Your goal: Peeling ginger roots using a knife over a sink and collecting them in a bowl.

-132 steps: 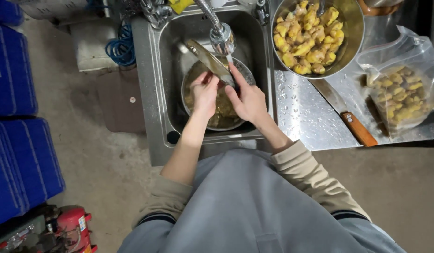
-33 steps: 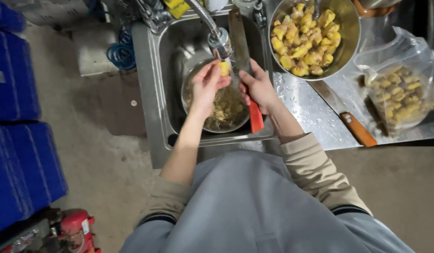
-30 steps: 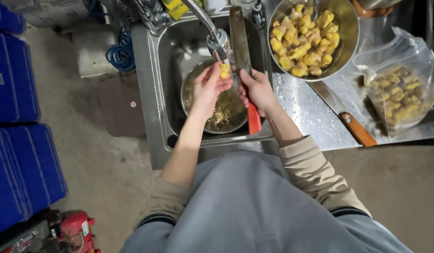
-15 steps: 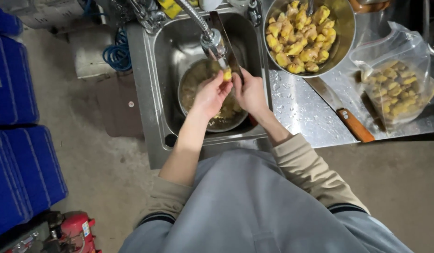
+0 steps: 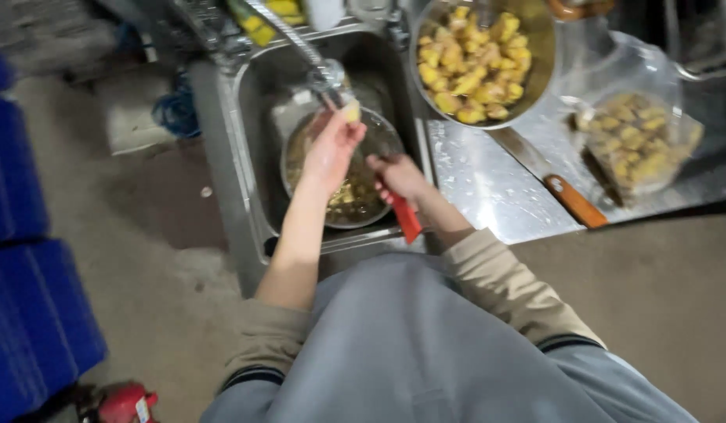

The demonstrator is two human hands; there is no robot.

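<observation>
Nearest, right hand (image 5: 400, 177) closed on red-handled knife (image 5: 406, 219), handle toward sink's front edge, blade hidden. Just beyond, left hand (image 5: 329, 149) pinching yellow piece (image 5: 351, 112) at fingertips beneath faucet (image 5: 329, 76), above pan (image 5: 372, 125) of scraps inside sink (image 5: 253, 141). Farther, at counter's back edge, bowl (image 5: 544, 55) heaped with yellow pieces; bag (image 5: 637, 141) toward right edge.

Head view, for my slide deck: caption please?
Left hand holds yellow piece under faucet; right hand grips red-handled knife.

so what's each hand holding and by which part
The left hand pinches a small yellow piece in its fingertips under the faucet. The right hand grips a knife by its red handle; the blade is hidden.
</observation>
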